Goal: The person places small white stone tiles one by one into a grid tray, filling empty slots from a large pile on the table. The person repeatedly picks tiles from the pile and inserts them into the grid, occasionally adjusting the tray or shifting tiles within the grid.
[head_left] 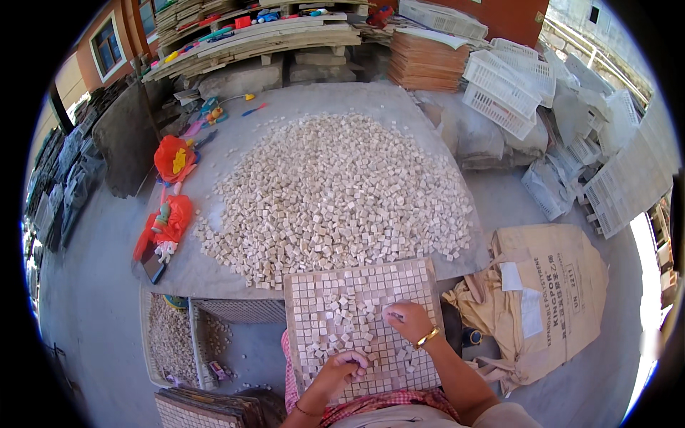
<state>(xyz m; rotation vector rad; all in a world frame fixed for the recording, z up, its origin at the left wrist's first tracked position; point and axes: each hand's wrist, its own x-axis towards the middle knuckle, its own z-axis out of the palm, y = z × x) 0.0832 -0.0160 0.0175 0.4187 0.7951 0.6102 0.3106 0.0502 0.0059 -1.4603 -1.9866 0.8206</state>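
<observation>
The left hand (pixel 344 369) and right hand (pixel 409 321) curl over the tray (pixel 432 287), whether gripping anything I can't tell, and a careless sweep could spill the loose tiles (pixel 344 312) heaped there.

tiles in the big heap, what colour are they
Mostly off-white, with some pale beige; the tiles show best in the head view.

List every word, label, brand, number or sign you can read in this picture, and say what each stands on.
Tan sack, right of the tiled tray: dark printed lettering and numbers, partly legible, but not copied out here.
White patches on the sack: any marks are too small to read.
Elsewhere: I can make out no readable text.
</observation>
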